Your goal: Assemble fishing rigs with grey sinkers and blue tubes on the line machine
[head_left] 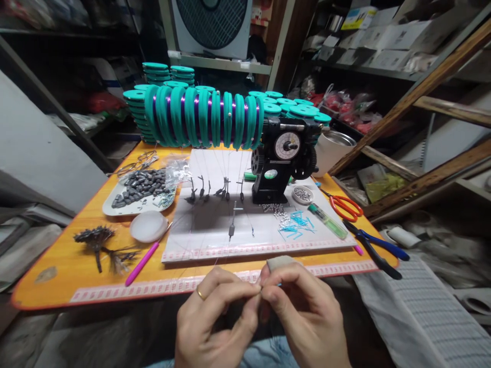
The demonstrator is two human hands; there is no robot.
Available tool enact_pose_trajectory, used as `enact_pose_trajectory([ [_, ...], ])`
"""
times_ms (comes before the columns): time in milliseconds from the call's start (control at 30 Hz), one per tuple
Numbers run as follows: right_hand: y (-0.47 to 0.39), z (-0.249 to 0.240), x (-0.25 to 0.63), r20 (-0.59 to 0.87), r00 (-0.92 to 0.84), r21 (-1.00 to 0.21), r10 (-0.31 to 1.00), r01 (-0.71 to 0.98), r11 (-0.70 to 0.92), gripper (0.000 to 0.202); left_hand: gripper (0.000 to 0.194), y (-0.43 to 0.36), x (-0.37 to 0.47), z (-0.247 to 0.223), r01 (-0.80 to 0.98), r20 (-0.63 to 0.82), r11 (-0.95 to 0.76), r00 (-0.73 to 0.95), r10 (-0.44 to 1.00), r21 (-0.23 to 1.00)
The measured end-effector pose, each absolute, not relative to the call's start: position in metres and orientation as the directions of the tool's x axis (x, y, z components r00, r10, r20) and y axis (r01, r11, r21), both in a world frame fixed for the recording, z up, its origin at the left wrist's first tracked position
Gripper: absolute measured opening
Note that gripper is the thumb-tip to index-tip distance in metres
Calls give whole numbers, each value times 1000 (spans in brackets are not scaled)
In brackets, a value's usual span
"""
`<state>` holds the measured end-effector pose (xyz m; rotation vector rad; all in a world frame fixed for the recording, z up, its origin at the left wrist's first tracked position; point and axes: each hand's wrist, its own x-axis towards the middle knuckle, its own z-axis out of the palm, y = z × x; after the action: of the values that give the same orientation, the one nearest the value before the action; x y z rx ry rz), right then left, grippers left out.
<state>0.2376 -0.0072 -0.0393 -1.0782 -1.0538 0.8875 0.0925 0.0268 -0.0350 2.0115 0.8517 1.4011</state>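
My left hand (220, 317), with a ring on one finger, and my right hand (305, 312) meet at the table's front edge, over my lap. Thumb and fingers of both are pinched together, tip to tip. What lies between them is too small and covered to name; a sliver of blue peeks out by the right fingers. A pale wrap (280, 262) covers one right fingertip. Just beyond, on a white board (207, 232), lie a grey sinker (231, 230) and a small swivel (252, 232) on thin line. Short blue tubes (297, 225) are scattered to the right.
Turquoise spools (203, 117) of purple line hang in a row from a black geared winder (272, 168). A tray (111, 207) of dark sinkers stands left, near a pink-handled tool (141, 263). Red scissors (345, 207) and blue-handled pliers (379, 245) lie right. A measuring tape (153, 289) edges the table.
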Motion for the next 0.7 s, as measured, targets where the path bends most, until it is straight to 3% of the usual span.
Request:
enact_pose_trajectory([
  [167,-1,-29,245,353,215,-932,910,167,322,10,37,29,92,-42,137,677,-718,252,692,683],
  [333,8,-12,265,310,58,-924,949,255,286,23,38,31,90,-43,186,682,-751,324,655,633],
  [400,18,-8,291,344,-27,-820,939,479,314,28,33,33,90,-44,237,667,-724,284,689,648],
  [467,36,-5,327,402,3,-615,916,742,267,28,25,35,92,-46,295,629,-660,203,750,691],
  [567,77,0,379,419,92,-439,903,892,113,20,16,39,95,-48,305,548,-558,128,827,771],
  [700,127,7,406,235,-6,-241,972,969,64,14,11,41,97,-51,281,496,-501,95,863,818],
])
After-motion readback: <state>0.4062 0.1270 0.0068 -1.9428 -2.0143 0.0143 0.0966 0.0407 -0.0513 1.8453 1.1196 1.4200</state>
